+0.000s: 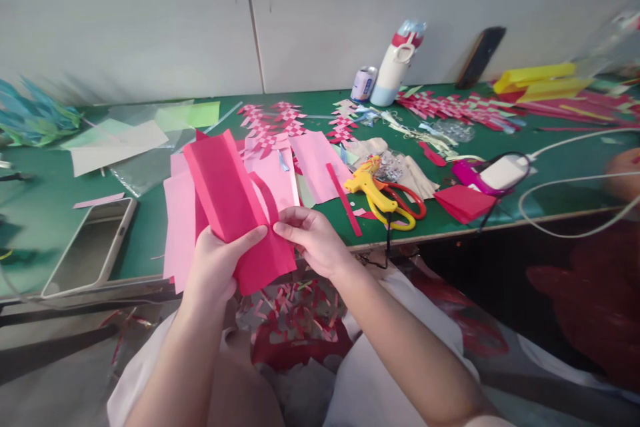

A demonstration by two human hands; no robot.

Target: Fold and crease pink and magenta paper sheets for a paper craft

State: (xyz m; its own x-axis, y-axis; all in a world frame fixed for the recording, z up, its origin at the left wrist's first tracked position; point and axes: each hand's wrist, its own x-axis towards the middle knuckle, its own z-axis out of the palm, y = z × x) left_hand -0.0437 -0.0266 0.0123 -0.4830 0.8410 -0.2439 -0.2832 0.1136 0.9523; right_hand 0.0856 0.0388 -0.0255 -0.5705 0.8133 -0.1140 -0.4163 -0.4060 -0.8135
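Note:
A folded sheet of red paper (225,180) is held above the table's front edge. My left hand (213,263) grips its lower left side, thumb lying across the front. At the right side of the sheet, my right hand (310,237) pinches a narrow red paper strip (265,193) between thumb and fingers; the strip curves upward and stands partly apart from the sheet. I cannot tell whether it is still joined lower down. Pink paper sheets (177,213) lie behind and beside the red sheet. Another red strip (344,200) rests on the table to the right.
Yellow-handled scissors (377,193) lie right of my hands, near a red folded paper (465,203). Woven paper pieces (287,120), a bottle (395,67) and a can (363,85) are farther back. A phone (90,250) lies left. Below is a red container (300,350) with paper scraps.

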